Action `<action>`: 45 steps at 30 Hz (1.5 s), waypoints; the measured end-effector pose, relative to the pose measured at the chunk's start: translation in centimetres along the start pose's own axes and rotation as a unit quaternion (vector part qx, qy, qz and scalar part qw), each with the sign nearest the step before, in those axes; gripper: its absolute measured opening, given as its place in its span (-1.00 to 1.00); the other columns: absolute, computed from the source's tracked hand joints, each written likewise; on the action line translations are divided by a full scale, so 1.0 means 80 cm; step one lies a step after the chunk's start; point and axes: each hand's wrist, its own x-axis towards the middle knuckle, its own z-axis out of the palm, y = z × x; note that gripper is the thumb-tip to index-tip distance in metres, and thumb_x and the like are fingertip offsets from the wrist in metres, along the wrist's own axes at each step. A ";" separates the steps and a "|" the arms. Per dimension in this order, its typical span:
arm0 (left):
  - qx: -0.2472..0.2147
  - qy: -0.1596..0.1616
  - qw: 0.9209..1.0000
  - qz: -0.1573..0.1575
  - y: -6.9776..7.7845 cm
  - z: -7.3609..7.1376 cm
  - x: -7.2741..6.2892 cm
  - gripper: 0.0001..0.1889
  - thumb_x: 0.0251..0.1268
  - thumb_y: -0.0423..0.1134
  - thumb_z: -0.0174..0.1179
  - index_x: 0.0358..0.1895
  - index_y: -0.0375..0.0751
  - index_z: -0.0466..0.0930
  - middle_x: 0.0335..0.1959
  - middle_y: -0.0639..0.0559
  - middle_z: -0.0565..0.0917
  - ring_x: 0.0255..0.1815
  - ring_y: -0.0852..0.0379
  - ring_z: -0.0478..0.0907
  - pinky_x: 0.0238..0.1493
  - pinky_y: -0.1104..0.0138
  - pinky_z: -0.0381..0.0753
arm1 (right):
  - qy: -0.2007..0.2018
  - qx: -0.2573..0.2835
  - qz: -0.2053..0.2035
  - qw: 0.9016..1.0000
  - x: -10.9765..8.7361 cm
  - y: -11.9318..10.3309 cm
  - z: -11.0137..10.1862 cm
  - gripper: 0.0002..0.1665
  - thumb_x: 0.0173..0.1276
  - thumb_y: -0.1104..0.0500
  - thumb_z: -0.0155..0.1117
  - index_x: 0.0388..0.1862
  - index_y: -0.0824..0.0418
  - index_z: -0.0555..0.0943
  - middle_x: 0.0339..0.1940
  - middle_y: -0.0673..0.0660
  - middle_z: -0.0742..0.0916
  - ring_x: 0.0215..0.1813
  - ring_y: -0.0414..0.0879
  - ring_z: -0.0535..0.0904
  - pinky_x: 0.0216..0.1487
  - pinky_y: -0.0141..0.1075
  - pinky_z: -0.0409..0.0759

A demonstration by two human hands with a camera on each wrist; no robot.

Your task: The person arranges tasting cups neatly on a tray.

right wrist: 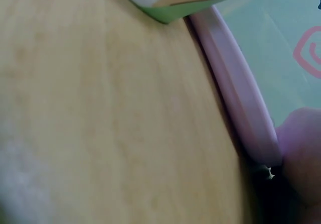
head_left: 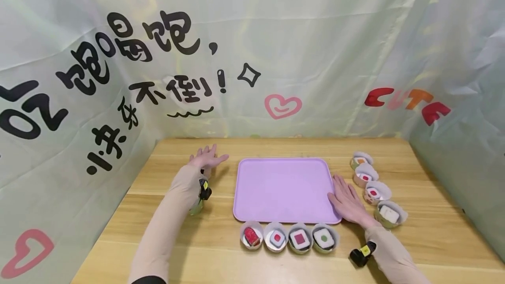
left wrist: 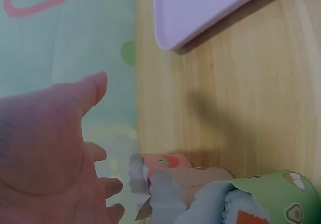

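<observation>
A flat lilac tray (head_left: pixel 282 189) lies in the middle of the wooden table. My right hand (head_left: pixel 347 198) rests at its right edge, fingers straight and thumb over the rim; in the right wrist view the thumb (right wrist: pixel 303 153) meets the tray's corner. To the tray's left, my left hand (head_left: pixel 206 159) is raised with fingers spread, holding nothing. Below it stand paper cups, mostly hidden by the arm in the head view. The left wrist view shows a green cup (left wrist: pixel 273 194) with a white and orange piece, a brown cup (left wrist: pixel 200 179) and a pink cup (left wrist: pixel 173 161).
Along the tray's front edge stand several paper cups holding toy sushi, among them a red piece (head_left: pixel 251 236) and a white one with a green dot (head_left: pixel 324 238). Another line of cups, with a white piece (head_left: pixel 389 214) nearest, runs right of my right hand. Printed cloth (head_left: pixel 315 56) surrounds the table.
</observation>
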 end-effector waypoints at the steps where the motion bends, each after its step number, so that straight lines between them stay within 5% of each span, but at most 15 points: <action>1: -0.001 0.000 1.000 -0.002 0.000 0.000 0.001 -0.06 0.49 0.36 -0.24 0.65 -0.14 -0.34 0.66 -0.35 -0.28 0.66 -0.40 -0.40 0.59 -0.31 -0.41 | 0.000 -0.002 0.001 1.000 0.000 0.000 0.000 -0.21 0.63 0.08 -0.14 0.54 0.61 -0.05 0.59 0.59 0.00 0.62 0.49 -0.16 0.57 0.33 -0.26; 6: -0.007 0.006 1.000 0.001 0.003 0.000 0.006 -0.08 0.50 0.31 -0.18 0.65 -0.14 -0.33 0.66 -0.38 -0.29 0.65 -0.45 -0.31 0.59 -0.32 -0.37 | -0.002 -0.001 0.002 1.000 -0.001 0.001 0.000 -0.22 0.63 0.09 -0.14 0.54 0.61 -0.05 0.59 0.60 0.00 0.61 0.50 -0.16 0.56 0.34 -0.27; 15: -0.009 0.062 0.998 -0.006 -0.001 -0.002 0.007 -0.10 0.46 0.20 0.04 0.64 -0.16 -0.14 0.62 -0.47 -0.12 0.61 -0.53 -0.21 0.58 -0.33 -0.18 | -0.002 0.001 0.001 1.000 0.001 0.001 0.001 -0.22 0.63 0.09 -0.15 0.55 0.60 -0.06 0.59 0.59 0.01 0.62 0.49 -0.17 0.56 0.34 -0.27; 24: -0.041 0.043 0.997 -0.043 -0.018 -0.006 0.023 -0.13 0.43 0.05 0.14 0.63 -0.18 -0.09 0.60 -0.52 -0.18 0.59 -0.56 -0.21 0.50 -0.38 0.06 | -0.002 0.001 0.003 1.000 0.000 0.002 0.000 -0.21 0.63 0.08 -0.14 0.55 0.59 -0.06 0.60 0.58 0.01 0.62 0.48 -0.16 0.57 0.33 -0.27; 33: -0.096 0.054 0.993 -0.042 -0.023 0.001 0.035 -0.18 0.35 -0.14 0.20 0.57 -0.27 0.02 0.51 -0.47 0.13 0.45 -0.42 0.23 0.40 -0.16 0.38 | 0.003 -0.001 -0.001 1.000 -0.001 -0.002 -0.001 -0.24 0.62 0.12 -0.14 0.54 0.61 -0.03 0.59 0.59 0.04 0.61 0.49 -0.14 0.56 0.35 -0.25; 45: -0.053 0.100 0.991 -0.069 -0.023 0.009 0.043 -0.42 0.23 -0.25 0.25 0.30 -0.28 0.32 0.25 -0.41 0.51 0.24 -0.39 0.47 0.19 -0.13 0.49 | 0.007 -0.006 0.001 1.000 -0.002 -0.003 -0.001 -0.24 0.63 0.11 -0.14 0.54 0.61 -0.03 0.59 0.59 0.05 0.62 0.49 -0.13 0.56 0.34 -0.23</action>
